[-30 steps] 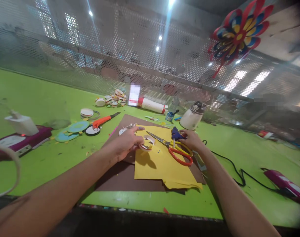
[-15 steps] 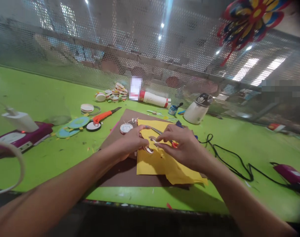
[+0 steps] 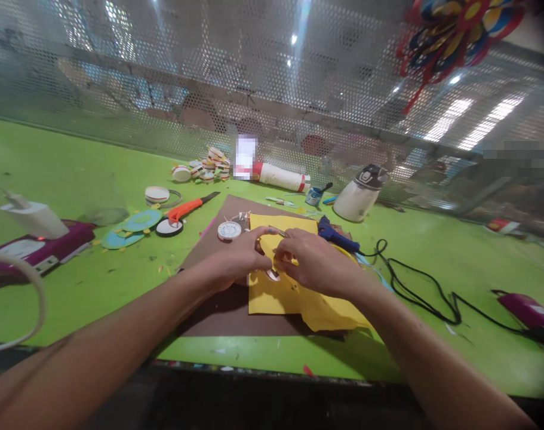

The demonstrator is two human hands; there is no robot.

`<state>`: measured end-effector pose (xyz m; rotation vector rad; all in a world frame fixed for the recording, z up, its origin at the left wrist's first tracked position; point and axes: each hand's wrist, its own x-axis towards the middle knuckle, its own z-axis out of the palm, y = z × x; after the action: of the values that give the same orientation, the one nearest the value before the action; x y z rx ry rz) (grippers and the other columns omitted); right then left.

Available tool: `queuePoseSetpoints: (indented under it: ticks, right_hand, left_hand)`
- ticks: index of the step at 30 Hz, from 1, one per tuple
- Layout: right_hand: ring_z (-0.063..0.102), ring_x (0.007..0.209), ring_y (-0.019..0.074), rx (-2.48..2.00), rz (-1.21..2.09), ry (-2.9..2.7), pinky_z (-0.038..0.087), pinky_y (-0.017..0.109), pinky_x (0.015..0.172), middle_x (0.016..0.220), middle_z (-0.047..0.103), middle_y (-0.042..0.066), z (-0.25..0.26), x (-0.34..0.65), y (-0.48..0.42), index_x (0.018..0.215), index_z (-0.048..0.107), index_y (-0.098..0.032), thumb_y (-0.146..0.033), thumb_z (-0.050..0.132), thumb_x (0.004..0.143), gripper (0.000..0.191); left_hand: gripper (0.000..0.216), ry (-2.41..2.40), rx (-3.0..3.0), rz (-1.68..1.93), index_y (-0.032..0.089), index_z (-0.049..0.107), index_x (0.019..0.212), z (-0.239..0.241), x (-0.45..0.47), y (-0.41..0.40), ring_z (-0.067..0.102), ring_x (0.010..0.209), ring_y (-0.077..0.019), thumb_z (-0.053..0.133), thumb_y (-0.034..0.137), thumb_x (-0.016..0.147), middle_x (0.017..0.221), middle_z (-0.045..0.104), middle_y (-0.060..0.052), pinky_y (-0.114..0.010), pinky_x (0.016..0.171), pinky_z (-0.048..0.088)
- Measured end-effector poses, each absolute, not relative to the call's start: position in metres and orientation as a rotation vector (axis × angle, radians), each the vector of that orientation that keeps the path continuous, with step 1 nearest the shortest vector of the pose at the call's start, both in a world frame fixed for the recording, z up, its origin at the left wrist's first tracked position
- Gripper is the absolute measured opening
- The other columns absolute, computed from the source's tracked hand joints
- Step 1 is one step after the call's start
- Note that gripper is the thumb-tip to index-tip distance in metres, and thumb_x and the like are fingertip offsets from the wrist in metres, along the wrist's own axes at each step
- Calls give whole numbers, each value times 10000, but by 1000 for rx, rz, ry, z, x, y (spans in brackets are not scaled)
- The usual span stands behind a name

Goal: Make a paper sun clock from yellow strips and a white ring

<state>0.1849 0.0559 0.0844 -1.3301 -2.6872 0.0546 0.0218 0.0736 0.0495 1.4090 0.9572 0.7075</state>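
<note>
My left hand (image 3: 236,263) and my right hand (image 3: 314,266) meet over a yellow paper sheet (image 3: 280,295) that lies on a brown board (image 3: 213,316). Together they pinch a small round paper ring piece (image 3: 272,273) between their fingertips; both hands are closed on it. A blue glue gun (image 3: 337,236) lies just beyond my right hand. A small white round disc (image 3: 229,230) sits on the board beyond my left hand. The scissors are hidden under my right hand.
On the green table (image 3: 74,173): an orange utility knife (image 3: 186,209), blue paper discs (image 3: 135,226), stacked paper rings (image 3: 209,167), a white tube (image 3: 280,177), a white kettle-like bottle (image 3: 359,194), a black cable (image 3: 419,286), purple devices at left (image 3: 39,251) and right (image 3: 529,310). Perforated metal screen behind; paper pinwheel (image 3: 455,24) upper right.
My right hand left the scissors and glue gun and came left to join my left hand on the small ring piece. The camera tilted slightly.
</note>
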Motion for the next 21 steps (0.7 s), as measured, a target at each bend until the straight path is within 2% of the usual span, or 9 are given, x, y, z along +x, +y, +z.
queuePoseSetpoints:
  ticks: [5, 13, 19, 21]
  right_hand:
    - [489, 702, 137, -1305, 111, -2619, 349, 246, 622, 777, 571, 41, 82, 189, 56, 757, 582, -150, -88, 529, 772, 84]
    - [519, 716, 141, -1191, 139, -2497, 393, 265, 657, 759, 586, 34, 90, 191, 51, 742, 591, -152, -101, 554, 778, 72]
    - [599, 682, 132, -1156, 616, -2160, 475, 271, 657, 724, 653, 21, 103, 205, 53, 765, 615, -161, -180, 579, 792, 48]
    - [619, 670, 136, -1151, 806, -2073, 494, 273, 640, 700, 660, 23, 103, 210, 55, 776, 607, -158, -208, 592, 789, 53]
  left_hand:
    - [708, 961, 1323, 724, 143, 455, 1257, 50, 23, 73, 402, 490, -91, 551, 69, 559, 538, 445, 73, -230, 500, 275]
    - [650, 951, 1211, 708, 214, 488, 1197, 46, 20, 76, 389, 489, -81, 568, 78, 567, 527, 431, 82, -218, 512, 287]
    - [573, 853, 1153, 715, 161, 491, 1161, 48, 21, 76, 466, 517, -88, 572, 99, 597, 641, 580, 15, -209, 501, 308]
    - [556, 868, 1172, 717, 162, 496, 1154, 47, 21, 77, 455, 507, -83, 591, 114, 608, 653, 585, 12, -210, 499, 311]
